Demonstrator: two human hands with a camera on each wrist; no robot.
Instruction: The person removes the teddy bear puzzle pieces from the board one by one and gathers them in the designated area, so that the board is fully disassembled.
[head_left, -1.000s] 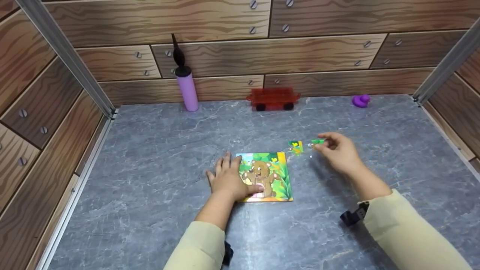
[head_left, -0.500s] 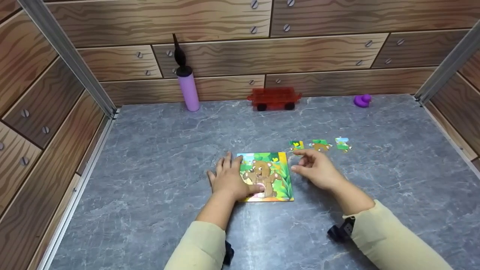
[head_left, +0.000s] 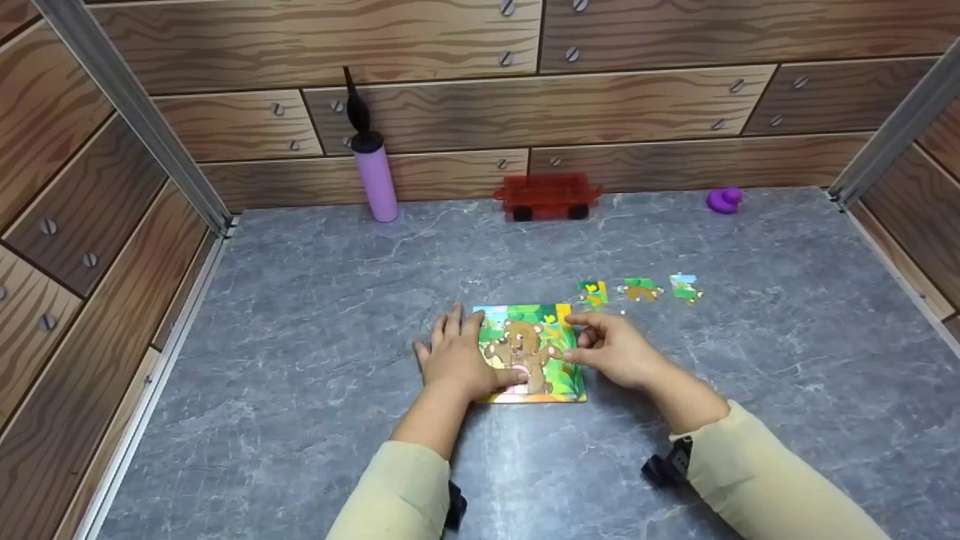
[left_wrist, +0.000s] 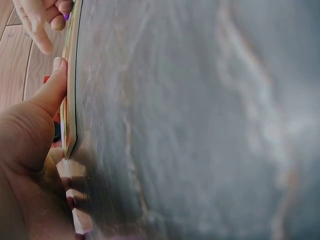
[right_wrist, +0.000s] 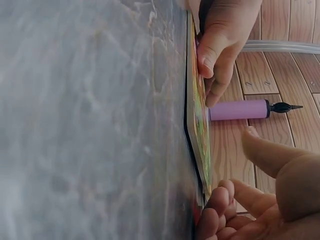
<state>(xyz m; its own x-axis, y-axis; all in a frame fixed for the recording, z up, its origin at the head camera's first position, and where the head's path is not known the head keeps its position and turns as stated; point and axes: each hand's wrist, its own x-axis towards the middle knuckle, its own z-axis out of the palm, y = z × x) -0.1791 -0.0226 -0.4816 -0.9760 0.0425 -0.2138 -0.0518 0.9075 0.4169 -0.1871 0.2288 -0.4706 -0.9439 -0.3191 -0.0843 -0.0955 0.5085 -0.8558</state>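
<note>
A square jigsaw puzzle (head_left: 529, 341) with a brown bear picture lies on the table in the head view. Across its left side rests my left hand (head_left: 454, 367), fingers spread and thumb stretched over the bear's lower body. My right hand (head_left: 619, 351) is at the puzzle's upper right edge, index fingertip and thumb reaching over it, the other fingers loosely bent. In the right wrist view a wide gap separates that thumb (right_wrist: 265, 150) from the fingers, with nothing held between. Behind the right hand lie three loose puzzle pieces: one yellow-green (head_left: 592, 293), one brown-green (head_left: 640, 289), one blue-green (head_left: 684, 288).
Along the back wall stand a purple hand pump (head_left: 376, 180) with a black nozzle, a red toy wagon (head_left: 547, 196) and a purple toy duck (head_left: 724, 200). Wood-patterned panels enclose the grey marbled table (head_left: 300, 300) at the back and both sides.
My right hand has left the loose pieces and moved left and nearer to me, reaching the puzzle's right edge. The three pieces stay in their row. My left hand has stayed in place.
</note>
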